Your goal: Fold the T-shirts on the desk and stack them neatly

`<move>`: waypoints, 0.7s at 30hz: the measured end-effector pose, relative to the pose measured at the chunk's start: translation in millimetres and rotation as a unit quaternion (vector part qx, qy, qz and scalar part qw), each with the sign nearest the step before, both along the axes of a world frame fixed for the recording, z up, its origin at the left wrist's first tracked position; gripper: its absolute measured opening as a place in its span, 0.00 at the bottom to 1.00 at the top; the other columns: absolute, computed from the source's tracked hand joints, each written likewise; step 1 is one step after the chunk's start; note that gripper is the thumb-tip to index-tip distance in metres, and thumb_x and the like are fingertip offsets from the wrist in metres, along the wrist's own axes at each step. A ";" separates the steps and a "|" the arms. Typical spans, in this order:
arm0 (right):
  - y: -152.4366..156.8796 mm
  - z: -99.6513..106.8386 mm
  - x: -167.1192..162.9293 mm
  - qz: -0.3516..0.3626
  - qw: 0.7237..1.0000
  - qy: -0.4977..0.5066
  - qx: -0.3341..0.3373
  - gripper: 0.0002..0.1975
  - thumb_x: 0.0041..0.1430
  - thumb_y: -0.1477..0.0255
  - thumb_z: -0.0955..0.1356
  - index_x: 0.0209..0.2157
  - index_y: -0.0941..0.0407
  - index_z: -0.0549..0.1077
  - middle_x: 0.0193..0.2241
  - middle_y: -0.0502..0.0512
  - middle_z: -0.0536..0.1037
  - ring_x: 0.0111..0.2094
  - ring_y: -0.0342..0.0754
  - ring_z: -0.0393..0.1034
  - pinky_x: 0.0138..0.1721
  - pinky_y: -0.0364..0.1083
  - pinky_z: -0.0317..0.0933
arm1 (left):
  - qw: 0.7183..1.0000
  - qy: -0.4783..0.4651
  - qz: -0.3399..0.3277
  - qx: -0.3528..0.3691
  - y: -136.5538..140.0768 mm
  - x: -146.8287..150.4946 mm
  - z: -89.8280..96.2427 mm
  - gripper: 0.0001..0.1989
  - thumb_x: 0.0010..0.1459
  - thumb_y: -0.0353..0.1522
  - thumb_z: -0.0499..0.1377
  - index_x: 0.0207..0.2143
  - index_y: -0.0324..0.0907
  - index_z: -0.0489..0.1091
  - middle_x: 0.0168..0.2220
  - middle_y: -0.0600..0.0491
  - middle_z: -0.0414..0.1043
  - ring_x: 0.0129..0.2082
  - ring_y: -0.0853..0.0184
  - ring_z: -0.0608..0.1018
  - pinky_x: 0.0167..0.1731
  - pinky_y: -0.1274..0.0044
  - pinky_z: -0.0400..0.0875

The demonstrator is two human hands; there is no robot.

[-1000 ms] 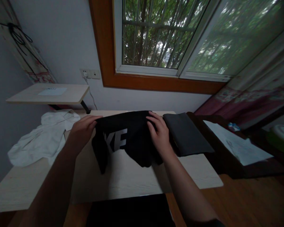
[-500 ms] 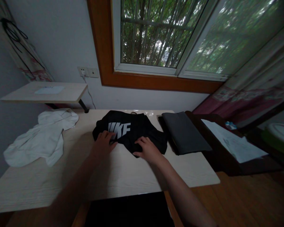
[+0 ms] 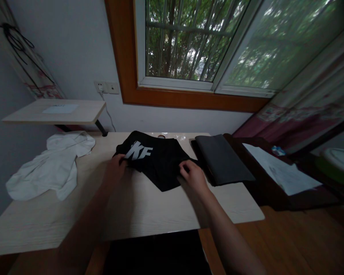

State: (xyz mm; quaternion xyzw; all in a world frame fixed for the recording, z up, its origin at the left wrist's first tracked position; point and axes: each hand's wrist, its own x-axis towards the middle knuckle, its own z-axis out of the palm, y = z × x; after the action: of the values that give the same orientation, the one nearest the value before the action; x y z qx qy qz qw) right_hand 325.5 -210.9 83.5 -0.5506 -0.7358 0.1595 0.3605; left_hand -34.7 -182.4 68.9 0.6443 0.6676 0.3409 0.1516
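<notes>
A black shirt (image 3: 166, 156) with large white letters lies bunched on the pale wooden table (image 3: 149, 214), one corner pointing towards me. Its left edge, just beside the lettering, is pinched in my left hand (image 3: 115, 169). My right hand (image 3: 194, 173) has thumb and fingers closed on the cloth at the right side. Part of the print is lost in a fold near my left hand. Further left, a white garment (image 3: 50, 166) lies crumpled, apart from both hands.
To the right, a dark grey folder (image 3: 223, 158) overhangs the table's edge. Beyond it, papers (image 3: 278, 168) lie on a dark surface. A small raised shelf (image 3: 25, 110) stands at the back left. Behind the shirt sits a small round object (image 3: 161, 136).
My hands have moved apart, left hand leftward and right hand rightward, and now grip the shirt's sides. The cloth is spread differently, with some lettering folded under.
</notes>
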 end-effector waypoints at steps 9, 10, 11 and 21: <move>-29.8 -18.1 -44.1 0.262 0.961 -0.085 -0.017 0.22 0.59 0.63 0.75 0.54 0.50 0.74 0.55 0.59 0.74 0.57 0.56 0.68 0.57 0.55 0.63 | 0.996 -0.037 0.067 0.038 -21.2 14.0 78.2 0.10 0.65 0.37 0.49 0.39 0.46 0.68 0.31 0.55 0.71 0.35 0.62 0.74 0.37 0.74 0.65; -32.2 -24.0 -50.0 0.265 0.958 -0.106 -0.014 0.24 0.57 0.64 0.76 0.55 0.50 0.74 0.57 0.59 0.74 0.59 0.57 0.66 0.58 0.56 0.63 | 0.996 -0.034 0.071 0.051 -23.2 14.7 82.8 0.10 0.65 0.37 0.49 0.39 0.46 0.68 0.32 0.54 0.72 0.35 0.62 0.75 0.38 0.73 0.65; -33.4 -29.4 -54.2 0.257 0.959 -0.122 -0.009 0.22 0.56 0.66 0.76 0.53 0.50 0.75 0.57 0.59 0.74 0.60 0.58 0.65 0.58 0.57 0.62 | 0.994 -0.033 0.078 0.062 -24.9 14.2 86.8 0.10 0.65 0.37 0.49 0.40 0.46 0.68 0.34 0.54 0.72 0.37 0.62 0.75 0.39 0.73 0.65; -24.9 -14.0 -14.0 0.138 0.988 0.067 -0.032 0.06 0.58 0.75 0.68 0.37 0.53 0.75 0.33 0.51 0.78 0.36 0.48 0.73 0.39 0.45 0.65 | 0.986 -0.131 0.106 -0.016 -38.0 -31.2 99.7 0.25 0.58 0.41 0.59 0.57 0.48 0.69 0.26 0.59 0.73 0.21 0.69 0.69 0.22 0.78 0.61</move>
State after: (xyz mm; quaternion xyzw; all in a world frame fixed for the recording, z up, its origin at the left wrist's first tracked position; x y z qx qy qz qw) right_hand 311.5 -235.8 69.6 -0.4435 -0.7735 0.2673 0.3655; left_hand -65.9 -220.4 168.6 0.5172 0.7121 0.4254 0.2111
